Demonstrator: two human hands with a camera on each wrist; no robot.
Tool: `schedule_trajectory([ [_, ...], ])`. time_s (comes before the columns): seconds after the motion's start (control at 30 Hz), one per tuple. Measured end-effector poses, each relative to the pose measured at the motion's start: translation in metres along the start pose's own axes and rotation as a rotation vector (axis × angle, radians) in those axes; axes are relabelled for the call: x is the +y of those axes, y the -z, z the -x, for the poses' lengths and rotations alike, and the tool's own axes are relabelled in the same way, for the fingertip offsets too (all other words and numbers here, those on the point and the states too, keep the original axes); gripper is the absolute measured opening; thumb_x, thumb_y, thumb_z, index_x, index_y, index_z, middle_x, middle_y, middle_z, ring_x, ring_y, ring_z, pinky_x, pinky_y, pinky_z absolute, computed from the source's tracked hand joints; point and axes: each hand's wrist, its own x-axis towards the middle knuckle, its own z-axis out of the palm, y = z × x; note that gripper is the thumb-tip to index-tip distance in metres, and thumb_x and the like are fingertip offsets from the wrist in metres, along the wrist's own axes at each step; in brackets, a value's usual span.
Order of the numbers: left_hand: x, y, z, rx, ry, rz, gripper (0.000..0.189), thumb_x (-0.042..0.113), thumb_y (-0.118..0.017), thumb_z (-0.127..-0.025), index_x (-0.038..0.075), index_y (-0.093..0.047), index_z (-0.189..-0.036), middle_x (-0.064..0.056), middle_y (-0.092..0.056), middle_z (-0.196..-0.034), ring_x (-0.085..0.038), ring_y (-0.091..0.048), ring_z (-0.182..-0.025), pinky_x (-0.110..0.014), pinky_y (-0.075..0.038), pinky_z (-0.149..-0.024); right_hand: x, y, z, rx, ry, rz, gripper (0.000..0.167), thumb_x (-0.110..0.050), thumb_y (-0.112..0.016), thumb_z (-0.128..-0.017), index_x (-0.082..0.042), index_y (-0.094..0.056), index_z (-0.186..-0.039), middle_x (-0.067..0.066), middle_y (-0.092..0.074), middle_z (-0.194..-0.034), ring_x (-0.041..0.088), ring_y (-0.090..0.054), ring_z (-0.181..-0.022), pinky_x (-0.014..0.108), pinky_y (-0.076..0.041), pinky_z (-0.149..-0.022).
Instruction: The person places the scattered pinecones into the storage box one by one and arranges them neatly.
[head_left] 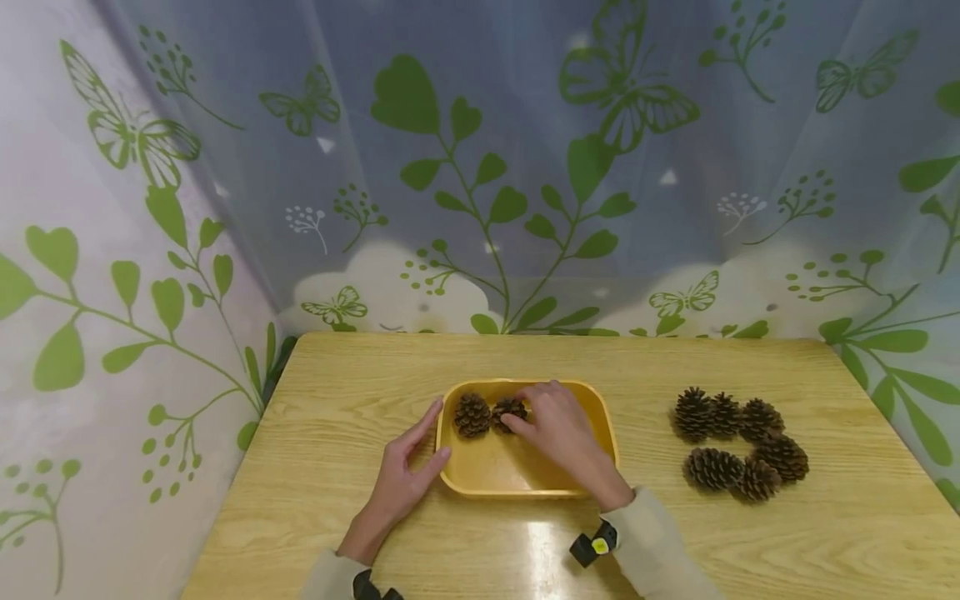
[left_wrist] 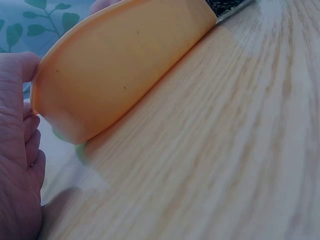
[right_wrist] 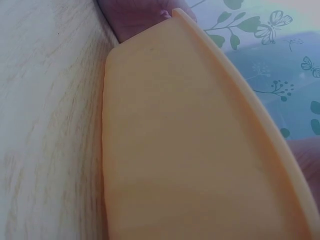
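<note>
A yellow rectangular tray [head_left: 487, 471] stands on the wooden table. Inside, toward its far left corner, a brown pine cone [head_left: 472, 416] sits beside a second pine cone [head_left: 509, 413]. My right hand [head_left: 561, 433] reaches over the tray and pinches that second cone between thumb and fingers, partly covering it. At the tray's left end is my left hand [head_left: 401, 471], its fingers extended along the outer side and its thumb tip at the rim. The left wrist view shows this hand [left_wrist: 17, 145] against the tray's outer wall [left_wrist: 125, 65].
Several more pine cones [head_left: 712, 468] lie in a loose ring to the right of the tray. Behind the wood-grain table [head_left: 360, 358] hangs a curtain [head_left: 480, 275] printed with leaves and butterflies, continuing down the left side.
</note>
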Motion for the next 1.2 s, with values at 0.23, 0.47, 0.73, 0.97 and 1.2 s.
schedule_trajectory([
  [0.23,0.0,0.001,-0.001,0.003,-0.007,-0.004,0.065,-0.001,-0.066,-0.098,0.0,-0.041,-0.158,-0.021,-0.041,-0.161,-0.031,-0.037,-0.152,-0.025,-0.026,-0.126,0.0,0.005,0.0,-0.007,-0.032,-0.035,0.04,-0.034,-0.083,-0.091,0.001,-0.077,-0.11,0.014,-0.078,-0.106,0.031,-0.07,-0.096,0.045,-0.059,-0.088],
  [0.47,0.001,0.0,0.0,0.003,-0.018,-0.006,0.065,-0.001,-0.066,-0.099,0.001,-0.041,-0.158,-0.02,-0.042,-0.162,-0.031,-0.037,-0.152,-0.024,-0.027,-0.126,0.001,0.015,0.008,0.058,-0.074,-0.06,0.034,-0.029,-0.083,-0.091,0.0,-0.078,-0.109,0.013,-0.076,-0.1,0.027,-0.069,-0.083,0.042,-0.061,-0.077],
  [0.73,0.001,0.004,0.005,0.013,-0.04,-0.036,0.065,-0.001,-0.066,-0.099,0.001,-0.041,-0.159,-0.02,-0.042,-0.162,-0.03,-0.038,-0.152,-0.023,-0.028,-0.125,0.003,0.022,0.015,0.096,-0.068,-0.073,0.031,-0.025,-0.081,-0.092,0.0,-0.078,-0.11,0.012,-0.073,-0.091,0.01,-0.044,-0.059,0.027,-0.043,-0.053],
  [0.97,0.003,0.003,0.002,0.007,-0.036,-0.018,0.065,-0.001,-0.066,-0.099,0.001,-0.042,-0.158,-0.019,-0.043,-0.161,-0.032,-0.038,-0.151,-0.025,-0.028,-0.125,0.01,0.029,0.022,0.074,-0.081,-0.121,0.028,-0.025,-0.079,-0.095,-0.002,-0.078,-0.111,0.005,-0.068,-0.083,0.008,-0.046,-0.06,0.025,-0.041,-0.05],
  [1.2,0.003,-0.002,0.0,0.014,-0.033,-0.005,0.065,-0.003,-0.067,-0.097,0.0,-0.042,-0.157,-0.02,-0.044,-0.16,-0.034,-0.039,-0.15,-0.025,-0.028,-0.125,0.018,0.037,0.027,0.065,-0.056,-0.106,0.035,-0.029,-0.081,-0.093,-0.001,-0.077,-0.114,0.001,-0.059,-0.073,0.007,-0.041,-0.057,0.023,-0.037,-0.05],
])
